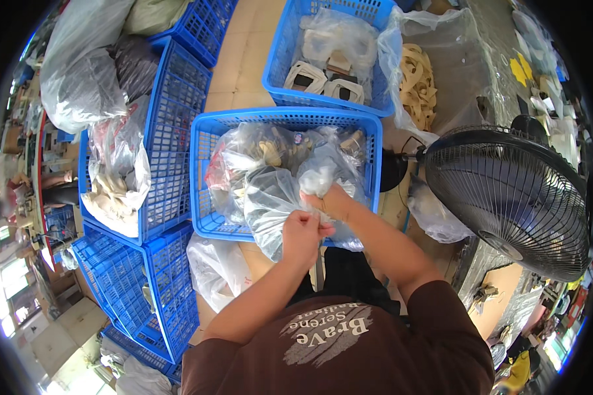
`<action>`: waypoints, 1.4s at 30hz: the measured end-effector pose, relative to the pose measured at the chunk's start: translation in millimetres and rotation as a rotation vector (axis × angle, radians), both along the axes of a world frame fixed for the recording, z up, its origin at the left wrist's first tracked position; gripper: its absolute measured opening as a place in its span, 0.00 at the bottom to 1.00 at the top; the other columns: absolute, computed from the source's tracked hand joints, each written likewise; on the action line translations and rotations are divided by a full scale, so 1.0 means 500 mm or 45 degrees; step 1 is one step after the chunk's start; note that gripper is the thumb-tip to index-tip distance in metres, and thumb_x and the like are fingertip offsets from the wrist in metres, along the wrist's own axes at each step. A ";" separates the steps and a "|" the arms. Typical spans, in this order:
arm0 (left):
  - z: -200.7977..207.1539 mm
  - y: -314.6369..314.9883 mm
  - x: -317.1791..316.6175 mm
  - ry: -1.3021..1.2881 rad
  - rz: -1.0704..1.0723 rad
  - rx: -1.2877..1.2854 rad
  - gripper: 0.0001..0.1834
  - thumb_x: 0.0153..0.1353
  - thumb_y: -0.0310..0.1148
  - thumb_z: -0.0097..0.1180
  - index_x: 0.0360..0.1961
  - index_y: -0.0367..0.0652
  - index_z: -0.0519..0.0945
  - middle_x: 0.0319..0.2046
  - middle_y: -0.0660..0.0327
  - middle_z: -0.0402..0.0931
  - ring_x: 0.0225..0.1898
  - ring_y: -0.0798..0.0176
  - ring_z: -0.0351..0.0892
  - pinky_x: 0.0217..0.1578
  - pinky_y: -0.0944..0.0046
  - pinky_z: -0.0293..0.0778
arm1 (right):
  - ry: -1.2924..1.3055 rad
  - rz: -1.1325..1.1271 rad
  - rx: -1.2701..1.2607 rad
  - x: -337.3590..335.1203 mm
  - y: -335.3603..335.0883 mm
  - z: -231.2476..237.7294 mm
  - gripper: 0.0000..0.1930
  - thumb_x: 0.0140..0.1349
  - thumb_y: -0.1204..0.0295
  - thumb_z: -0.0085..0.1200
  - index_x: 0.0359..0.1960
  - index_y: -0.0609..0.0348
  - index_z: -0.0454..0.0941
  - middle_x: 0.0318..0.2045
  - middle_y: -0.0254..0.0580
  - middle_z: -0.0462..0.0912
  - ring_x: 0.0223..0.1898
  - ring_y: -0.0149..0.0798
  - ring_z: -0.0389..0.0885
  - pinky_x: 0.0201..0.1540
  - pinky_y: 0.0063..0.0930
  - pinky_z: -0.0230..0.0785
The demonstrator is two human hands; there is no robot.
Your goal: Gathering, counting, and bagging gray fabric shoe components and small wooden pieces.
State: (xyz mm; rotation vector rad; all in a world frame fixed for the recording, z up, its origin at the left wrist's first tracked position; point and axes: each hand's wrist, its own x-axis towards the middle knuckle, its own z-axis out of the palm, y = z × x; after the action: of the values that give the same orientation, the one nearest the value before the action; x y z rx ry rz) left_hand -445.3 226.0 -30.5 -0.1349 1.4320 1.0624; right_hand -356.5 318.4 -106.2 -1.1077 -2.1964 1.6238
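Observation:
My left hand [302, 232] is closed in a pinch on the gathered plastic of a clear plastic bag [270, 197]. Right beside it, slightly farther away, my right hand [331, 203] grips the bunched neck of the plastic, and a crumpled tuft puffs out beyond its fingers. What lies inside this bag is blurred by the film. It rests at the near side of a blue plastic crate [196, 174], among other clear bags [270, 148] with beige and dark pieces in them. My fingertips are partly hidden by the plastic.
Behind stands another blue crate [273, 72] with bundled pieces, next to a clear sack of beige strips [416, 85]. Blue crates [171, 141] are stacked at the left. A black fan [507, 197] stands close on the right. A white plastic bag [219, 266] lies on the floor.

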 end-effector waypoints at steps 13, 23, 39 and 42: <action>-0.080 -0.073 -0.004 1.735 -1.079 0.991 0.10 0.49 0.21 0.49 0.36 0.36 0.71 0.30 0.49 0.72 0.29 0.46 0.75 0.32 0.52 0.73 | -0.180 0.362 0.195 0.022 0.017 0.050 0.18 0.49 0.53 0.58 0.36 0.51 0.77 0.30 0.47 0.80 0.34 0.52 0.77 0.37 0.41 0.68; -0.088 0.002 -0.071 1.376 -1.049 0.523 0.26 0.38 0.32 0.65 0.41 0.39 0.71 0.39 0.49 0.71 0.42 0.43 0.70 0.43 0.51 0.67 | 0.059 0.055 -0.030 0.019 -0.025 0.028 0.16 0.42 0.65 0.60 0.34 0.52 0.75 0.27 0.46 0.79 0.33 0.52 0.77 0.35 0.40 0.68; -0.065 0.027 -0.134 1.579 -1.480 0.467 0.19 0.48 0.32 0.56 0.44 0.43 0.69 0.31 0.52 0.76 0.31 0.50 0.76 0.33 0.58 0.72 | 0.139 0.298 0.416 0.004 -0.011 0.041 0.10 0.39 0.68 0.58 0.25 0.52 0.72 0.24 0.37 0.77 0.27 0.45 0.75 0.27 0.37 0.63; -0.062 0.034 -0.161 1.048 -1.505 0.461 0.32 0.50 0.30 0.57 0.57 0.41 0.60 0.36 0.52 0.75 0.37 0.56 0.76 0.39 0.62 0.71 | 0.211 0.078 0.899 0.010 -0.040 0.036 0.08 0.39 0.71 0.56 0.23 0.51 0.72 0.29 0.33 0.76 0.29 0.37 0.75 0.31 0.33 0.62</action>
State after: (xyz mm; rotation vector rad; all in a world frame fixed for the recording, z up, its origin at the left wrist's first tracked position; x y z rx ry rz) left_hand -525.5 243.3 -61.6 1.3857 1.5814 0.3148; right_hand -351.3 298.2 -88.1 -0.6743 -2.3954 0.7827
